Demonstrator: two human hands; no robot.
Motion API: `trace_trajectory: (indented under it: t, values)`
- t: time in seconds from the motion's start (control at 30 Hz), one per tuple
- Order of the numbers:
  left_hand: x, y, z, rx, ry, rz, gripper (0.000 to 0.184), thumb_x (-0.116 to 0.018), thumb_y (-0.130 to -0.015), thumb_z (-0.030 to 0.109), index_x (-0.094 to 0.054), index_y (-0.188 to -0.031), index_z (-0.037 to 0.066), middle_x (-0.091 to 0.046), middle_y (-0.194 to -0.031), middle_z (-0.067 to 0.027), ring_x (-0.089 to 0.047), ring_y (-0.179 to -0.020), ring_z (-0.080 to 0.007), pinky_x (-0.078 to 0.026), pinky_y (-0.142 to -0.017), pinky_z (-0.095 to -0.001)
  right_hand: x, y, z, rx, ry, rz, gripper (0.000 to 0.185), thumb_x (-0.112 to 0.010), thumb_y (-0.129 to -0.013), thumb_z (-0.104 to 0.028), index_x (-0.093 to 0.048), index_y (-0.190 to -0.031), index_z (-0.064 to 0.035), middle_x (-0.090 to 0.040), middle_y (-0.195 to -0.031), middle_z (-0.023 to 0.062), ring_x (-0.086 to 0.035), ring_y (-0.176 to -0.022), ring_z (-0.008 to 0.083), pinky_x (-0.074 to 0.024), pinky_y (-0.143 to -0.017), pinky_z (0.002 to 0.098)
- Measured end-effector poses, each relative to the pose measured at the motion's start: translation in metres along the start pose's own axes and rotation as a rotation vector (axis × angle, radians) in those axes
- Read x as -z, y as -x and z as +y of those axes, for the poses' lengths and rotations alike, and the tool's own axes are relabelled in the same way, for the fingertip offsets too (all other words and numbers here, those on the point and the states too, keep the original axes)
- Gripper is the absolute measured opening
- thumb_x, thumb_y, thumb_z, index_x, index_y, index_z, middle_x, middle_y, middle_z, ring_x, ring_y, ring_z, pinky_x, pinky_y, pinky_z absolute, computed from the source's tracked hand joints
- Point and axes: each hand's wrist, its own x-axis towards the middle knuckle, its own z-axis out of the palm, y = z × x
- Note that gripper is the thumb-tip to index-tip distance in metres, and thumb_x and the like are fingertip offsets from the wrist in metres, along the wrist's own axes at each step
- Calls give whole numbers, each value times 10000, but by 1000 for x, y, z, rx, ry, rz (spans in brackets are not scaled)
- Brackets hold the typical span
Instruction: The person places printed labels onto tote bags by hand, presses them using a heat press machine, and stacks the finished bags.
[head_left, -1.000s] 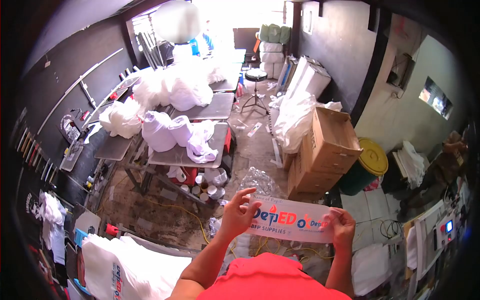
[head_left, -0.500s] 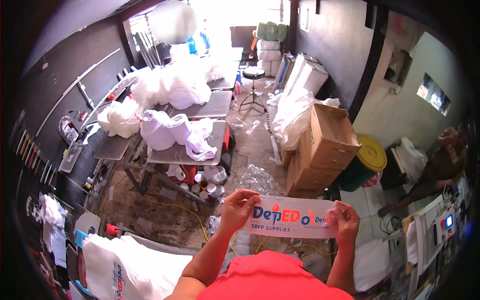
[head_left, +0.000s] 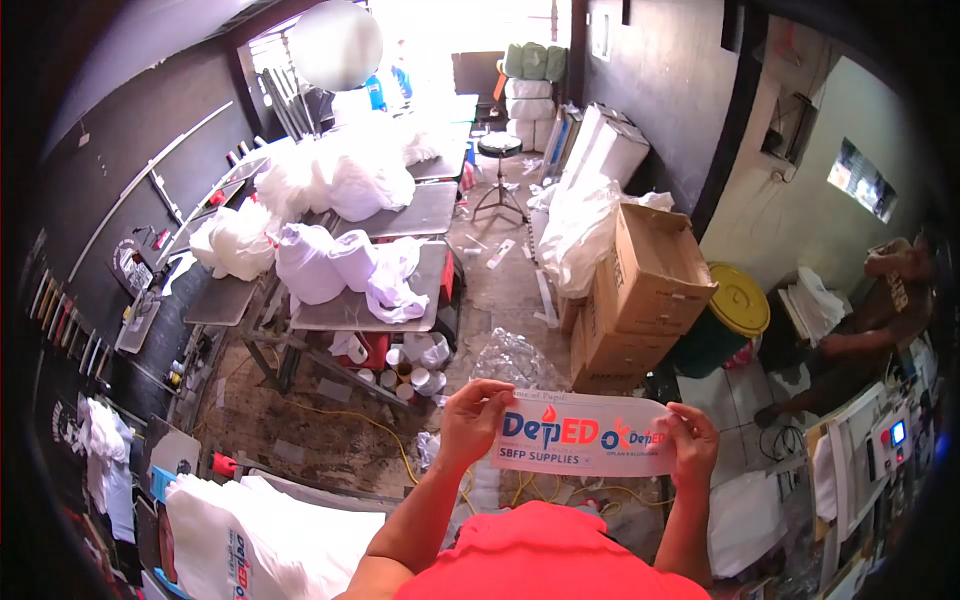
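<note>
A white printed strip (head_left: 580,434) with red and blue lettering, including "DepED" and "SBFP SUPPLIES", is stretched out in front of my red shirt. My left hand (head_left: 477,418) pinches its upper left corner between thumb and fingers. At the other end, my right hand (head_left: 691,440) grips the right edge, thumb in front. The strip hangs nearly level, with its printed face toward me. To the lower left lies a stack of white sheets (head_left: 270,530) with similar print.
Dark tables (head_left: 395,315) carry white bundles (head_left: 310,262). Cardboard boxes (head_left: 655,270) and a yellow-lidded bin (head_left: 738,302) stand right of the aisle. Another person (head_left: 895,300) is at the far right. A stool (head_left: 499,148) stands farther back. Yellow cable (head_left: 385,425) crosses the floor.
My left hand has gone from partly spread fingers to a pinch on the strip's corner. At the right, the other person has come further into view, with an arm extended toward a white stack.
</note>
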Motion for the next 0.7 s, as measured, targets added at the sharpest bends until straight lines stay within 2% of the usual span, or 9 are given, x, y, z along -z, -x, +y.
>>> trace_trajectory:
  t: [0.1,0.3,0.37,0.5,0.63,0.7]
  values:
    - [-1,0,-3,-56,4,38,117,-651,-938,37,-674,-1048,4,-703,-888,-45,-614,-732,-43,-491,-595,-191,-2,0,-2,-17,-26,-15,166,-649,-929,-68,-678,-1083,-13,-700,-812,112,-647,-579,160,-569,-487,307]
    - [-5,4,17,13,11,34,145,-651,-938,39,-672,-1078,8,-702,-895,-46,-630,-770,-62,-523,-651,-212,-2,-1,0,-13,-9,-5,165,-642,-935,-71,-676,-1086,-14,-709,-834,126,-656,-595,164,-570,-495,308]
    - [-1,3,8,41,25,-55,170,-643,-942,31,-665,-1110,10,-705,-901,-48,-638,-796,-68,-525,-665,-213,-3,-1,-2,-23,-10,-1,166,-641,-935,-71,-676,-1088,-15,-709,-832,125,-658,-597,164,-571,-499,308]
    - [2,1,-4,-10,-16,-63,171,-634,-944,19,-662,-1112,7,-707,-903,-52,-645,-815,-73,-529,-686,-214,-1,-2,-1,-25,-39,-24,179,-641,-935,-72,-671,-1104,-20,-709,-830,126,-662,-600,167,-577,-511,308]
    - [-3,1,8,-5,4,-29,134,-628,-940,1,-670,-1068,3,-706,-892,-54,-651,-810,-77,-525,-691,-214,2,-1,1,-12,-13,-61,193,-641,-933,-66,-663,-1120,-19,-708,-845,124,-666,-611,169,-575,-505,316]
    - [-4,0,8,16,26,-6,109,-630,-935,-5,-675,-1035,-1,-705,-880,-52,-651,-798,-76,-519,-684,-213,-5,1,-6,-10,-56,-37,194,-649,-923,-35,-667,-1113,-2,-707,-868,89,-679,-689,157,-577,-559,288]
